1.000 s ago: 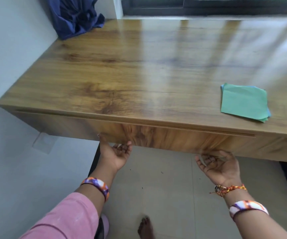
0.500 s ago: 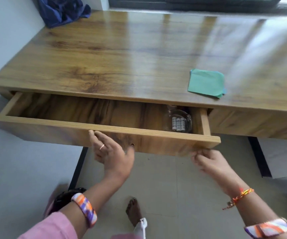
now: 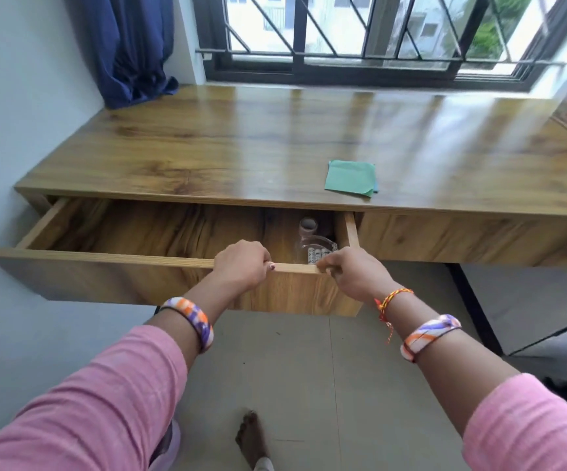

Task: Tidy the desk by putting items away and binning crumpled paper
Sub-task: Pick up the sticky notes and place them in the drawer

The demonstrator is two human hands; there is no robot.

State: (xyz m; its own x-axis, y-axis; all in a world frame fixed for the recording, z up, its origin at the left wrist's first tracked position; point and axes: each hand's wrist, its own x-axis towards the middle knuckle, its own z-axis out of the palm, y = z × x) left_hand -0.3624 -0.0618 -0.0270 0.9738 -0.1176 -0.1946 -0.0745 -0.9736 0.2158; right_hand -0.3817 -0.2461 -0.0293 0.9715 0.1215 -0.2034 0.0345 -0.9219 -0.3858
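Holding the open drawer's [image 3: 105, 263] front edge, both hands, left hand [image 3: 241, 266] and right hand [image 3: 353, 271], grip it, while the green paper [image 3: 350, 178] on the desk [image 3: 241, 147] is not yet put away.

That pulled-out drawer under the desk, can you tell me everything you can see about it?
The drawer is a wide, shallow box with a wood-grain finish like the desk above. It hangs pulled out from under the desk's left part, level. Its bare floor fills most of it; at its right end lie a clear container and a tape roll. The left hand and right hand both grip the front panel's top edge near its right end.
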